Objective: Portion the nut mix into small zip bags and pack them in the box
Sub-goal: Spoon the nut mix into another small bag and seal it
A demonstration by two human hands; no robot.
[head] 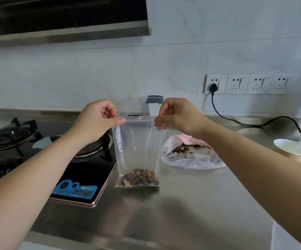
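A clear small zip bag (137, 147) with a red seal line hangs upright over the steel counter, a small heap of nut mix (138, 178) in its bottom. My left hand (101, 120) pinches the bag's top left corner at the seal. My right hand (175, 116) pinches the top right corner. The seal strip runs straight between them. Behind and to the right lies the large clear bag of nut mix (191, 154), open and slumped on the counter. The box is not in view.
A gas hob (37, 150) with black pan supports fills the left of the steel counter (191, 204). A paper cup (292, 149) with a white spoon stands at the right. A black cable (254, 123) runs from the wall sockets along the counter's back.
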